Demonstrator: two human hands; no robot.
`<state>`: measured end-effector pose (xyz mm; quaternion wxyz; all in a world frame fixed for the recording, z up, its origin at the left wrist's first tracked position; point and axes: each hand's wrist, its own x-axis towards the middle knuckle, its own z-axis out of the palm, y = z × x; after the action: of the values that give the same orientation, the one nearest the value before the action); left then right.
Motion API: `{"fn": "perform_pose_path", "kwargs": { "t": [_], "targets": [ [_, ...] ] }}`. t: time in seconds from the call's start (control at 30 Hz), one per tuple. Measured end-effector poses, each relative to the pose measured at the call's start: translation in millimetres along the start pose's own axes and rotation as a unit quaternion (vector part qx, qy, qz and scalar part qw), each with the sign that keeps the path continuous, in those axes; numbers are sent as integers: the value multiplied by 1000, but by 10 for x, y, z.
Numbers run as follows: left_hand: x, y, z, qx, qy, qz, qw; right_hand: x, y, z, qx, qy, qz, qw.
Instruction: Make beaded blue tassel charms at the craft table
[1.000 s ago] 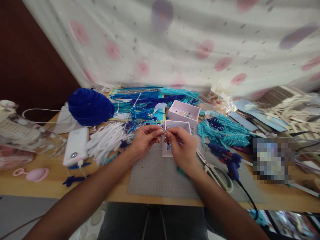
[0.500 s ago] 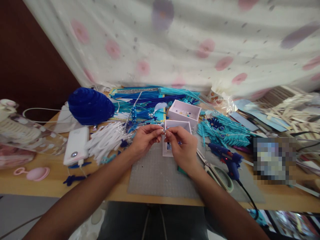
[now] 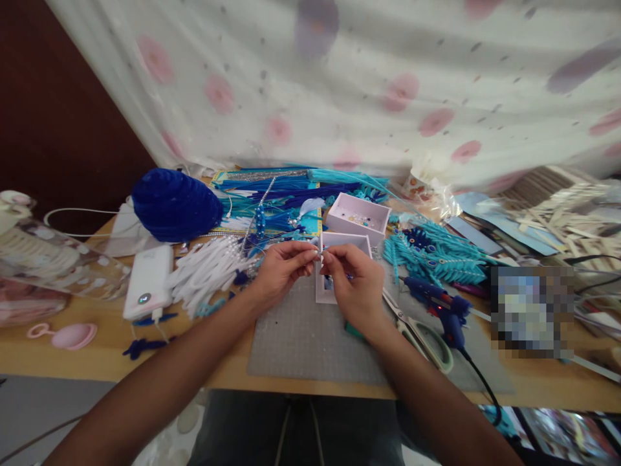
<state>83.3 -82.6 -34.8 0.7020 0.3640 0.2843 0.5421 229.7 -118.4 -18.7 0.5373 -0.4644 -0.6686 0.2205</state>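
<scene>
My left hand (image 3: 286,268) and my right hand (image 3: 356,278) meet fingertip to fingertip above the grey cutting mat (image 3: 301,336). Both are closed in a pinch on something tiny and pale, too small to name. Below and behind my right hand is a white open box (image 3: 347,241) with small dark blue pieces in it, partly hidden by that hand. A second pale box (image 3: 356,210) behind it holds several small beads or gems. Scissors (image 3: 422,336) with pale handles lie beside my right wrist.
A blue glue gun (image 3: 439,307) rests right of the scissors, its cord over the table edge. Turquoise pipe-cleaner pieces (image 3: 446,252) lie behind it. On the left are white pipe cleaners (image 3: 208,272), a white power bank (image 3: 149,281) and a dark blue fuzzy bundle (image 3: 177,206).
Hardly anything differs. Both hands keep their pinch in the same place, with only a slight shift of the right fingers.
</scene>
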Motion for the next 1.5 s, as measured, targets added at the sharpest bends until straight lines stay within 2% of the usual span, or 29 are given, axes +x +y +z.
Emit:
{"fn": "perform_pose_path", "kwargs": {
  "t": [0.57, 1.5],
  "targets": [
    [-10, 17, 19, -6, 20, 5, 1000, 0, -4, -6, -12, -4, -5, 1000],
    [-3, 0, 2, 7, 14, 5, 1000, 1, 1, 2, -5, -2, -5, 1000]
  ]
}}
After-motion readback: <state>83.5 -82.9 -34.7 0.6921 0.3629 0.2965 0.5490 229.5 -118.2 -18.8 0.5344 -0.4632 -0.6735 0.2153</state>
